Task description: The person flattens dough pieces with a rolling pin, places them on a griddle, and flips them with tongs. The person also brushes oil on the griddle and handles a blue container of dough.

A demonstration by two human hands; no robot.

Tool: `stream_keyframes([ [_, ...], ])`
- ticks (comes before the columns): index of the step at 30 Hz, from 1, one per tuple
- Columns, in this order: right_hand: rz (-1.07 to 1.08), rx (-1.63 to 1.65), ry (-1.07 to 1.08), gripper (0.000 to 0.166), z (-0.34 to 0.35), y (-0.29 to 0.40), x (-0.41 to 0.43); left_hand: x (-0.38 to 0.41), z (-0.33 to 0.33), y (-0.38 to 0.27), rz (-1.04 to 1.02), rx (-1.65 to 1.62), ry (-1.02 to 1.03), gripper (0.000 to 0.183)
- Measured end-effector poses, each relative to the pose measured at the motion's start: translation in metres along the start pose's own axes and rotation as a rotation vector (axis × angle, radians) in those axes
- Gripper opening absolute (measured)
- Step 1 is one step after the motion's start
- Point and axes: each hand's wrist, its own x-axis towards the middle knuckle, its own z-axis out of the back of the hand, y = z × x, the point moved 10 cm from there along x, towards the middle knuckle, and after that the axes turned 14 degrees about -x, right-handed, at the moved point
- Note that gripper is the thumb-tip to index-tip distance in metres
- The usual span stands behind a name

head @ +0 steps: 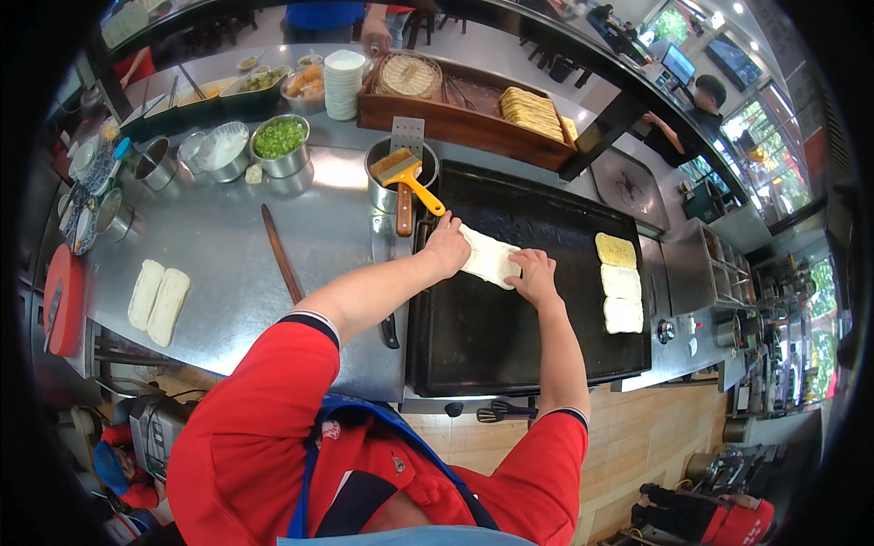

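Note:
My left hand [448,247] grips the left end of a flat white dough piece [489,255], and my right hand [535,274] has hold of its right end. The dough is stretched between both hands over the left part of a black griddle [505,334]; whether it rests on the surface I cannot tell. Along the griddle's right side lie a yellowish flatbread [616,250] and two paler dough pieces [622,299] in a row. Two more dough strips [158,300] lie side by side on the steel counter [225,232] to the left.
Beside the griddle stands a metal pot [382,198] bearing a yellow-handled brush [416,183] and a perforated spatula [407,136]. A knife [388,331] and a wooden rolling pin [278,249] lie on the counter. Behind are chopped scallions [280,136] and a wooden tray [464,133] with flatbreads.

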Motion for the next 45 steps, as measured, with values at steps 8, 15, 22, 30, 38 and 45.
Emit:
stream_keyframes([
  [8,-0.244,0.011,0.200,0.045,-0.034,-0.030,0.023,0.015,0.001,0.022,0.120,0.070,0.029,0.023],
  [15,-0.630,1.121,-0.493,0.029,-0.035,-0.078,0.029,-0.090,0.099,0.000,-0.347,-0.436,-0.512,0.028],
  [22,-0.271,0.907,-0.353,0.033,0.055,0.105,-0.022,-0.351,0.045,0.189,0.508,-0.512,-0.666,0.037],
  [30,0.142,0.905,0.070,0.037,0.014,0.323,-0.054,-0.757,0.010,0.358,1.887,-0.279,-1.388,0.045],
  [38,0.616,0.674,0.146,0.025,0.035,0.482,-0.067,-0.777,-0.017,0.409,2.025,-0.999,-1.439,0.038],
  [45,0.667,0.644,0.242,0.022,0.014,0.515,-0.089,-0.734,0.005,0.447,1.743,-0.549,-0.789,0.031],
])
